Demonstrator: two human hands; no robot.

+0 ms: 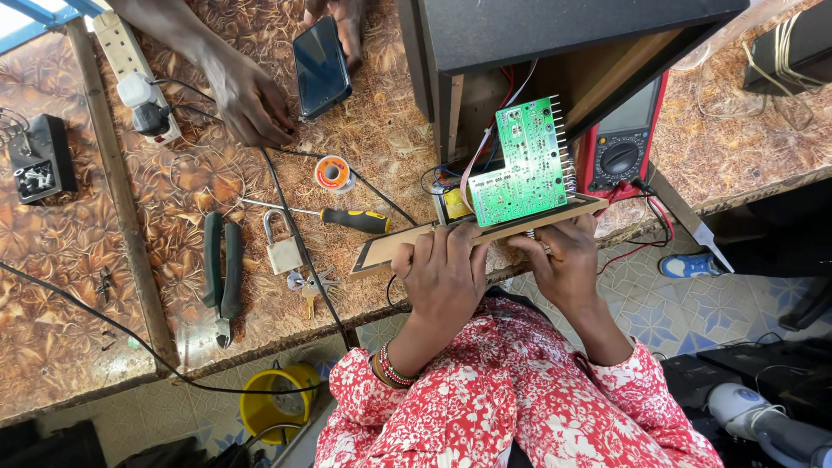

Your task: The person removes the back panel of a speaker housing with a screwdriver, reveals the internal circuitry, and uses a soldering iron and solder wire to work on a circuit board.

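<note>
I took the padlock [282, 247] on the patterned worktable [69, 286] as my landmark. Just right of it lay a screwdriver with a yellow and black handle [351, 219], and above that a small spool of solder [333, 173]. Green-handled pliers [223, 276] lay left of the padlock, and some keys [309, 284] just below it. Far to its right stood a red multimeter [622, 146]. Below the table edge I saw a yellow bucket [276, 404].
</note>
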